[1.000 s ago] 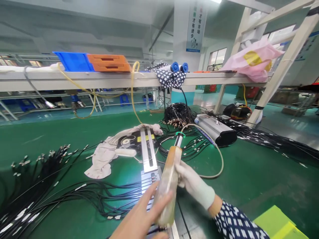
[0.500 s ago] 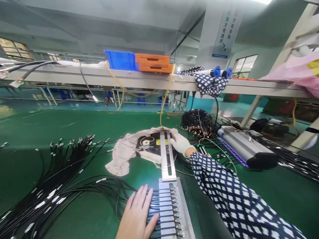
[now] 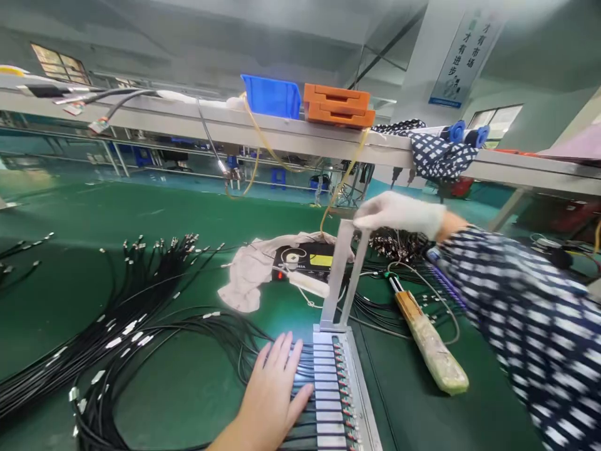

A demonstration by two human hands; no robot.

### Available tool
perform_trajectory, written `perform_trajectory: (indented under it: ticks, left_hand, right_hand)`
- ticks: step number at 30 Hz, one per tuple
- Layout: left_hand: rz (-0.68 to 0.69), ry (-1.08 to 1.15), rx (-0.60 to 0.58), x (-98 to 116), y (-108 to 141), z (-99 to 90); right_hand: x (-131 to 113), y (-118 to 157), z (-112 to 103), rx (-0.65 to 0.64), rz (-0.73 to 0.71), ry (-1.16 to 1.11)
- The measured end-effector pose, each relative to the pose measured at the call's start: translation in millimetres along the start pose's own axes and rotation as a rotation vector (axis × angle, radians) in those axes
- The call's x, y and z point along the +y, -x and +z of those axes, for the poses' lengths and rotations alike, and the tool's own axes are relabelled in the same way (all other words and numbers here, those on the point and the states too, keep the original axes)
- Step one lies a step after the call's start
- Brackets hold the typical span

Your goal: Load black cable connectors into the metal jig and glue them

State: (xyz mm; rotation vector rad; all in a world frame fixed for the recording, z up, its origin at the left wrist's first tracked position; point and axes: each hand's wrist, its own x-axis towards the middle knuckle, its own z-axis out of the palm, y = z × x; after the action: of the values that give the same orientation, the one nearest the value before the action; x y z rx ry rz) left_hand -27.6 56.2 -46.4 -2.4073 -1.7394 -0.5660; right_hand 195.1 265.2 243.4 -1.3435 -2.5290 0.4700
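Gripping the frame above the jig is the right hand; left hand lies flat on cables beside the jig

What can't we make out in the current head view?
In the head view:
Cables under the left hand: covered by it.
Cable fixture's near end: cut off by the bottom edge.
Black device's lettering: too small.
Right hand's grip on the metal frame: partly hidden by the hand itself.

left grip: bare, palm down, uncurled | right grip (gloved): raised, pinching | right arm: outstretched
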Motion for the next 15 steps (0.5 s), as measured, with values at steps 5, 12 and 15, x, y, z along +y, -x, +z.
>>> perform_trajectory:
  ticks: [5, 12, 15]
  left_hand:
    - [-0.056, 0.113, -0.083, 1, -7, -6.8]
    - [0.007, 0.263, -0.168, 17, 8, -52.7]
    - [-0.103, 0.778, -0.288, 42, 45, -87.5]
  right_hand:
    - [-3, 173, 99, 0.037, -0.193, -0.467]
    - [2, 279, 260, -0.031, -0.196, -0.444]
    - [14, 297, 260, 0.013, -0.162, -0.297]
